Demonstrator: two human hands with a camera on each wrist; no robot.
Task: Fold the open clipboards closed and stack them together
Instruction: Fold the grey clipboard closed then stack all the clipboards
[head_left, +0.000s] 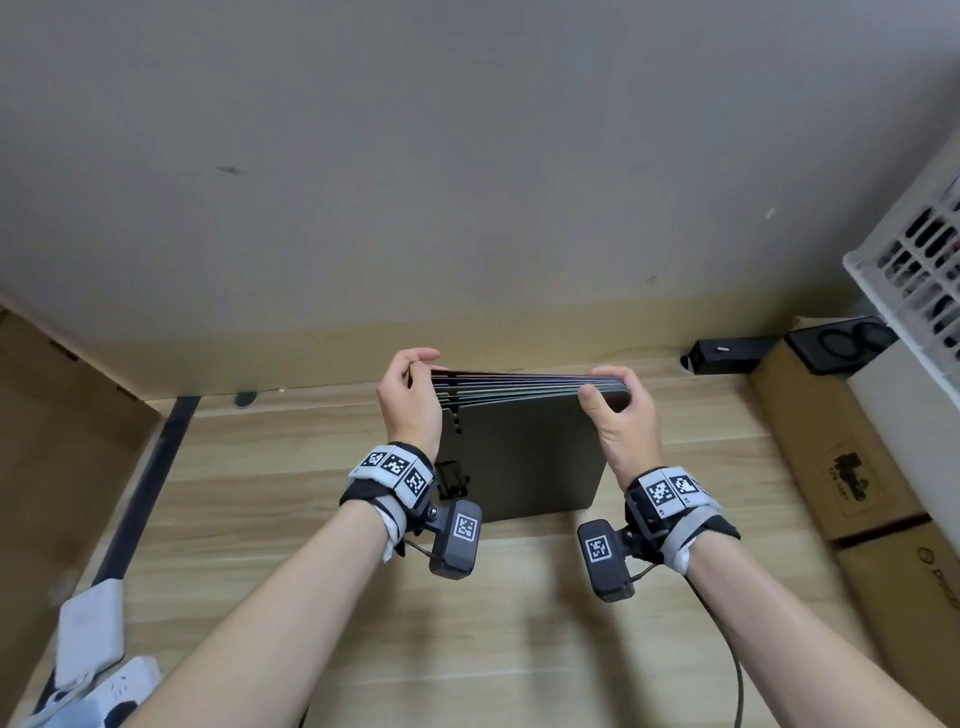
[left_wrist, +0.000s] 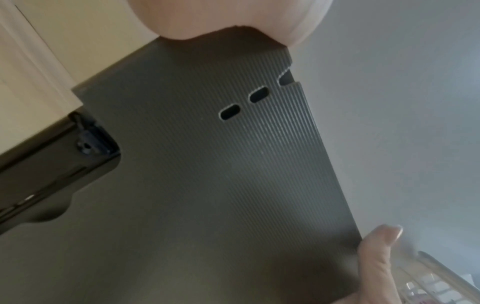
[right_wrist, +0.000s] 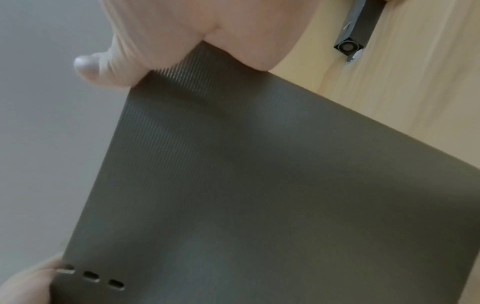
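**Squaring the gathered clipboards on the surface**

Holding the stack of clipboards (head_left: 524, 447) upright on its lower edge, both hands are pinching its upper corners: the left hand (head_left: 410, 400) is grasping the corner on its side with thumb and curled fingers, and the right hand (head_left: 621, 415) is grasping the opposite corner the same way, thumb on the near face. The stack is standing on the wooden surface (head_left: 291, 467), just in front of the wall (head_left: 467, 156), and its top edges are fanning apart slightly, so the boards are not yet flush. A black clip (head_left: 451, 478) is showing at the stack's left side, below the left hand.

Folding seems to be done, judging from the closed boards; the step in hand looks like aligning the stack. The next move is likely calling for tapping the lower edge down to even the boards, then laying the stack flat.

Right of the stack, cardboard boxes (head_left: 841, 467) are lying near, with a black device (head_left: 727, 356) beyond them against the wall and a white crate (head_left: 914, 270) further right. These are narrowing the room on that side; the surface left of the stack is offering more space.
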